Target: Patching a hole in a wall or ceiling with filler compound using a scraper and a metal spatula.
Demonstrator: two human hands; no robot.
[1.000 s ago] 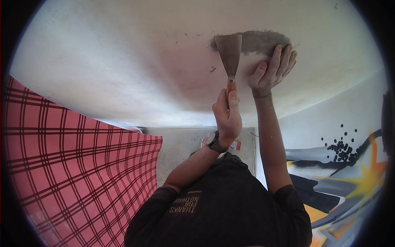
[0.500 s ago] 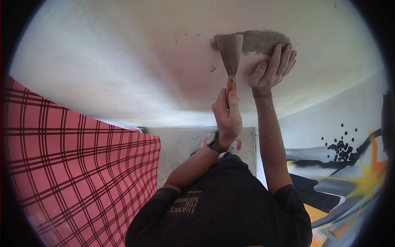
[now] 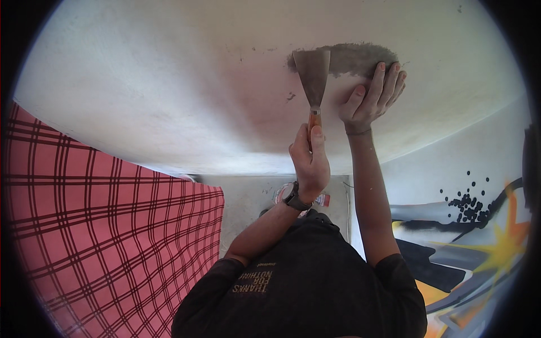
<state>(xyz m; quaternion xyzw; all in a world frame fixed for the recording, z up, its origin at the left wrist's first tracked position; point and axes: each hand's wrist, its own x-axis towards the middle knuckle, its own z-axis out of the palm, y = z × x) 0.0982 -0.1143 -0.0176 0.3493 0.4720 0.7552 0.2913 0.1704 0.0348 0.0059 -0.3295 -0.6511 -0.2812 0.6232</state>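
My left hand, with a dark watch on its wrist, is closed round the wooden handle of a putty knife. The knife points up, and its wide metal blade lies over the left part of a dark grey patch of filler on the pale wall. To the right of the blade, my right hand rests on the wall with its fingers stretched and the thumb apart. Its fingertips reach the lower right edge of the patch. It holds nothing.
A pink and dark checked surface stands on the left. On the right is a wall painted with graffiti. Below my hands, a container with a red part stands on the grey floor, partly hidden by my left wrist.
The putty knife and my left hand have shifted slightly left and down over the patch. My right hand stays in place on the wall.
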